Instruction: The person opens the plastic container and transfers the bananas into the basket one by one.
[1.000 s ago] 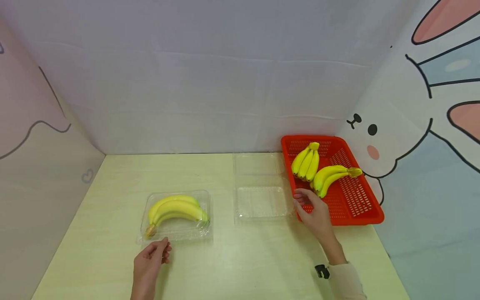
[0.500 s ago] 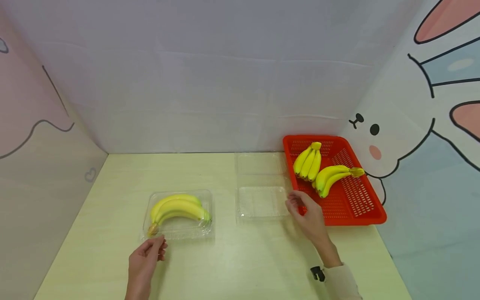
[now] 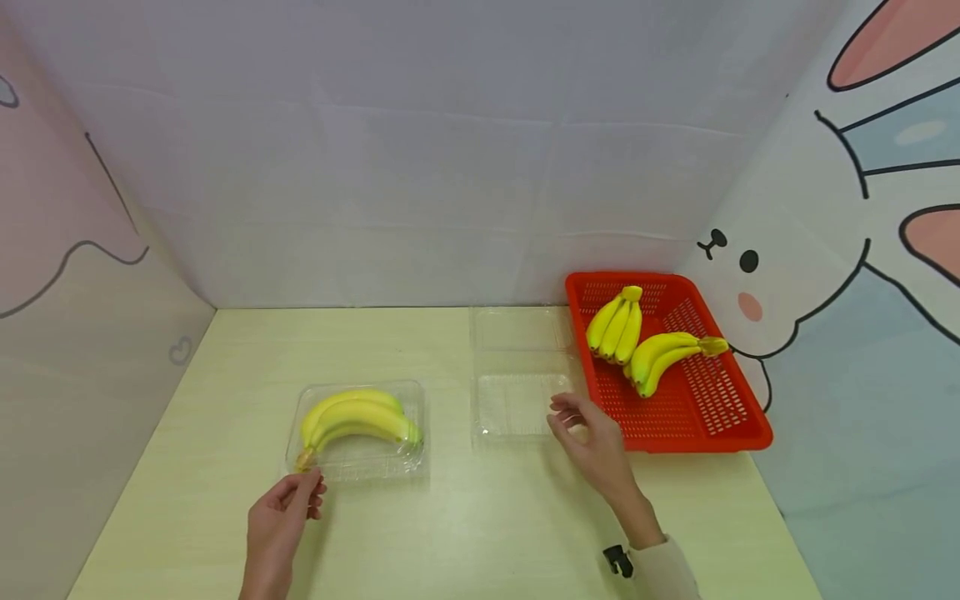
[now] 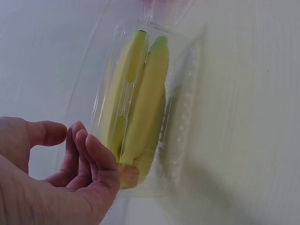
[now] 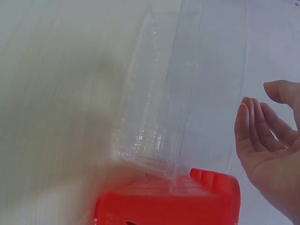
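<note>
A clear plastic clamshell box [image 3: 360,472] lies on the left of the table, its lid folded over a bunch of bananas [image 3: 358,417]. My left hand [image 3: 281,521] hovers by the box's near left corner, fingers loosely curled, nothing seen between them; in the left wrist view that hand [image 4: 65,173] shows a small gap at the thumb tip. My right hand [image 3: 592,450] is over the right edge of a second clear clamshell [image 3: 521,404], which lies unfolded with no fruit in it. Its fingers are relaxed and bent, holding nothing. In the right wrist view, thumb and fingers stand apart.
A red plastic basket [image 3: 697,417] stands at the back right, touching or close to the unfolded clamshell. Two banana bunches lie in it, one upright bunch [image 3: 618,325] and one sideways bunch [image 3: 667,358]. White fabric walls [image 3: 375,208] border the table behind and at both sides.
My right hand has moved left from the basket's edge to over the unfolded clamshell. My left hand has shifted slightly left along the banana box. Bananas, boxes and basket stay as they were.
</note>
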`<act>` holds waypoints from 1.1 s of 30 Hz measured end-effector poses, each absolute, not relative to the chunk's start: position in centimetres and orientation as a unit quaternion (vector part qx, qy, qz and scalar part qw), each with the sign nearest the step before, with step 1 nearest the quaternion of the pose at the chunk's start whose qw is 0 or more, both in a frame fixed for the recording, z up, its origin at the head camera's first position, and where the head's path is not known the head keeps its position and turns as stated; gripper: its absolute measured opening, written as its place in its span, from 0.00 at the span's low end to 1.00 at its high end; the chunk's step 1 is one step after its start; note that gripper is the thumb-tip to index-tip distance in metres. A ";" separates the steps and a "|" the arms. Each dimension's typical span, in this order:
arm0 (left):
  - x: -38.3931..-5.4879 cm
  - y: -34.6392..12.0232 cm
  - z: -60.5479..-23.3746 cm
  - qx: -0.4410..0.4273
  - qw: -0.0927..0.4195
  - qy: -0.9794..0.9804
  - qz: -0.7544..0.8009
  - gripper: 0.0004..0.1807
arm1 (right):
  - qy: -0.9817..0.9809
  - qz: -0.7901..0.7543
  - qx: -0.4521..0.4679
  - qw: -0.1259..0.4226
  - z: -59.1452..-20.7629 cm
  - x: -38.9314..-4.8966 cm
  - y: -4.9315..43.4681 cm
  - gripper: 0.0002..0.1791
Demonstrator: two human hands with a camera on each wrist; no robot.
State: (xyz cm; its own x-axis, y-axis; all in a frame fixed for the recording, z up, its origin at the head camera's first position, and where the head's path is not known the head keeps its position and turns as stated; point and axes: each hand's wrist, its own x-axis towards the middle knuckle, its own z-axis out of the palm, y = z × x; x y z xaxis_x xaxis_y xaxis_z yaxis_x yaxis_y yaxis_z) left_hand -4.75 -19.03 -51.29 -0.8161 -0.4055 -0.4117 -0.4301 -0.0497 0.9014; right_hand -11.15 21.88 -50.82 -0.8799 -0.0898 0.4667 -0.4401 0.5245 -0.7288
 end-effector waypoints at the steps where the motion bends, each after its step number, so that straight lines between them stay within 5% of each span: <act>1: -4.8 -19.1 -51.3 -0.302 0.009 0.688 0.659 0.13 | -0.850 0.466 0.157 0.189 -50.9 -11.1 21.7 0.16; 33: -5.1 -21.5 -51.5 -0.335 -0.035 0.702 0.628 0.18 | -0.831 0.530 0.141 0.094 -52.2 -9.7 16.4 0.14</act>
State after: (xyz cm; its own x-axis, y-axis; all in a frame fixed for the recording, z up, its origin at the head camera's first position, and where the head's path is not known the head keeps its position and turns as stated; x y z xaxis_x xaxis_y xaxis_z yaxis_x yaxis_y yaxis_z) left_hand -5.12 -21.51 -51.45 -0.7729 -0.5146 -0.3714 -0.4263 -0.0126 0.9045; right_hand -9.71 16.35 -52.23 -0.9427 -0.1354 0.3050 -0.3337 0.3991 -0.8540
